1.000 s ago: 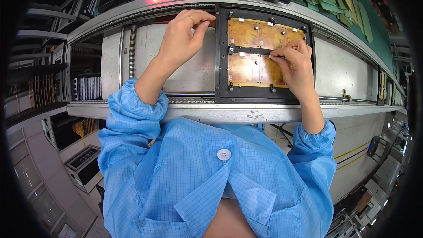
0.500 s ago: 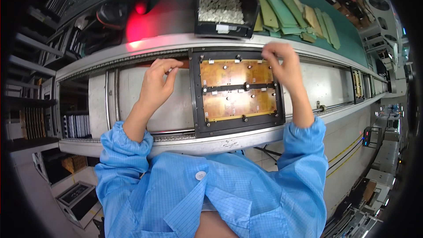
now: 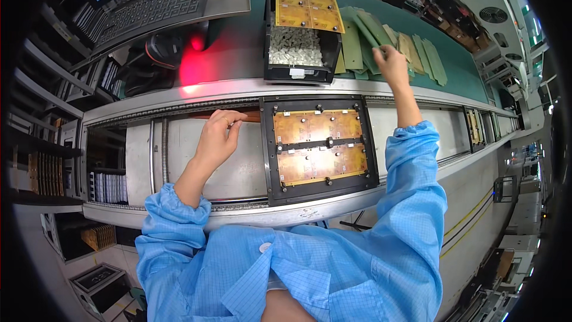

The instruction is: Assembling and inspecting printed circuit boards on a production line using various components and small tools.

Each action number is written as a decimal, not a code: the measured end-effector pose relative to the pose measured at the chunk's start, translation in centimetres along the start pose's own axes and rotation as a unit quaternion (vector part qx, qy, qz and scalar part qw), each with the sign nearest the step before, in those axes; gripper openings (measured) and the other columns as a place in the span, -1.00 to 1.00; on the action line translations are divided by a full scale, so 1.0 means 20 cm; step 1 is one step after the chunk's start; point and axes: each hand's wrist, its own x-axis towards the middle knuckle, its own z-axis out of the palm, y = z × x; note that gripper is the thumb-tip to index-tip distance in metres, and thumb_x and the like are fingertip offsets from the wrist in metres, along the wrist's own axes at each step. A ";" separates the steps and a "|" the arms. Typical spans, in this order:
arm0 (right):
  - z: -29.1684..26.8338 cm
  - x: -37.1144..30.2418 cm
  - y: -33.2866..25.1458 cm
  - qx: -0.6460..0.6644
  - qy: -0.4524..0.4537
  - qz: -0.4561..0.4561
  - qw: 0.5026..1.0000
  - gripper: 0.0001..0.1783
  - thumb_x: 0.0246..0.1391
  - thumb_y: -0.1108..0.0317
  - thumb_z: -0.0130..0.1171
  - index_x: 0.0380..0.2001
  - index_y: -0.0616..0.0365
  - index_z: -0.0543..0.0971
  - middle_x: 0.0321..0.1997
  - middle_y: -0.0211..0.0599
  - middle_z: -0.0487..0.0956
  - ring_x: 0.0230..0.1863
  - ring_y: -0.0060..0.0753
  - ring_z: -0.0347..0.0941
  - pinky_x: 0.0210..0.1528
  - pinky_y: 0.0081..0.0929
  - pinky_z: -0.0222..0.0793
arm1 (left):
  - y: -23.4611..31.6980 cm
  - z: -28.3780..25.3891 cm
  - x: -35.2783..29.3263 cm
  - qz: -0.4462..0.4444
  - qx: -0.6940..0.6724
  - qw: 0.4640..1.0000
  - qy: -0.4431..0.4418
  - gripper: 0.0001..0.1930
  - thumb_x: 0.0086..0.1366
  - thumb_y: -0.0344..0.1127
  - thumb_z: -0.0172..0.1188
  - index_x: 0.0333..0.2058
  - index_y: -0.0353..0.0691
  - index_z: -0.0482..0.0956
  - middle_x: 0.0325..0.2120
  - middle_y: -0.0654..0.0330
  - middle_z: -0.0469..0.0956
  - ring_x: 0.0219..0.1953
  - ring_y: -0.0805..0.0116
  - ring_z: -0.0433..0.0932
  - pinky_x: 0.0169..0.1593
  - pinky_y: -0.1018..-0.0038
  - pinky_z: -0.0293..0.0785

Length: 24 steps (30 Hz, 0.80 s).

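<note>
My left hand hovers over the conveyor left of the black frame, fingers curled in; whatever they hold, if anything, is hidden. My right hand is at the pile on the green bench, its fingers closed on the near end of a green strip. Between my forearms a black carrier frame lies across the conveyor rails. Two yellow-orange circuit board panels lie in it, with small black knobs and white parts on them. Behind the frame is a black bin of small white pieces.
Another yellow panel rests on the bin's far part. More green and tan strips lie right of it. A keyboard and a red-glowing device are at the far left. The metal conveyor rail runs along my front.
My right hand has moved from the black frame's far right corner outward to the green strips and closed on one. My left hand stays near its place. The whole view has shifted.
</note>
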 end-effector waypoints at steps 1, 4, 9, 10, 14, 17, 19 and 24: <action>-0.04 0.03 -0.02 0.011 -0.011 -0.016 1.000 -0.58 0.17 0.08 0.18 -0.30 0.32 0.62 -0.50 0.09 0.62 -0.40 -0.03 0.63 -0.30 -0.21 0.52 | 0.00 0.00 0.00 -0.004 0.000 1.000 0.002 -0.84 0.25 -0.53 0.15 -0.23 -0.31 0.66 -0.29 0.07 0.66 -0.19 0.14 0.58 -0.10 0.35 0.48; -0.14 0.06 -0.01 0.337 -0.045 0.195 0.920 -0.61 0.27 0.19 0.08 -0.24 0.41 0.60 -0.37 0.03 0.63 -0.45 -0.30 0.64 -0.56 -0.47 0.46 | 0.00 0.00 0.00 0.000 -0.002 1.000 0.003 -0.84 0.24 -0.54 0.15 -0.23 -0.31 0.66 -0.29 0.07 0.65 -0.19 0.11 0.58 -0.08 0.33 0.48; 0.00 -0.01 0.22 0.074 0.037 0.194 0.977 -0.54 0.19 0.07 0.19 -0.08 0.29 0.57 -0.15 0.04 0.58 -0.13 -0.07 0.53 -0.15 -0.20 0.47 | 0.00 0.00 0.00 -0.006 -0.015 1.000 -0.011 -0.84 0.23 -0.55 0.15 -0.23 -0.32 0.65 -0.30 0.06 0.65 -0.20 0.11 0.58 -0.10 0.33 0.49; 0.03 -0.02 0.22 -0.148 0.100 0.091 0.980 -0.48 0.15 0.03 0.23 -0.01 0.24 0.55 -0.05 0.04 0.55 0.02 0.00 0.46 0.04 -0.10 0.41 | 0.00 -0.01 0.00 -0.009 -0.014 1.000 -0.011 -0.84 0.23 -0.55 0.15 -0.23 -0.32 0.65 -0.30 0.06 0.65 -0.20 0.11 0.58 -0.10 0.33 0.49; 0.04 -0.10 0.04 -0.167 -0.020 0.038 0.985 -0.24 -0.01 -0.17 0.30 0.12 0.16 0.49 0.21 0.05 0.30 0.23 0.15 0.18 0.19 0.08 0.13 | -0.01 -0.01 -0.01 0.001 -0.010 1.000 -0.009 -0.86 0.21 -0.54 0.16 -0.27 -0.33 0.65 -0.31 0.07 0.64 -0.18 0.09 0.56 -0.08 0.30 0.49; 0.07 -0.11 0.07 -0.189 -0.016 0.035 0.981 -0.18 -0.06 -0.28 0.29 0.10 0.13 0.53 0.17 0.07 0.37 0.22 0.14 0.21 0.18 0.10 0.15 | 0.01 -0.02 -0.01 0.003 -0.009 1.000 -0.025 -0.86 0.21 -0.54 0.16 -0.27 -0.33 0.65 -0.31 0.07 0.64 -0.17 0.10 0.56 -0.08 0.30 0.49; 0.05 -0.11 0.05 -0.193 -0.014 0.033 0.981 -0.16 -0.09 -0.33 0.29 0.09 0.11 0.54 0.15 0.07 0.41 0.21 0.14 0.25 0.18 0.09 0.18 | 0.00 -0.03 -0.02 -0.003 -0.006 0.999 -0.033 -0.86 0.21 -0.53 0.15 -0.27 -0.33 0.65 -0.30 0.07 0.64 -0.17 0.10 0.56 -0.07 0.30 0.49; -0.07 -0.07 -0.06 -0.161 -0.085 0.122 0.976 -0.11 -0.18 -0.28 0.35 0.09 0.18 0.54 0.02 0.17 0.52 0.14 0.16 0.36 0.21 -0.01 0.20 | -0.01 -0.04 -0.03 0.012 -0.004 0.999 -0.030 -0.84 0.20 -0.55 0.15 -0.25 -0.33 0.65 -0.32 0.04 0.64 -0.20 0.09 0.58 -0.09 0.30 0.50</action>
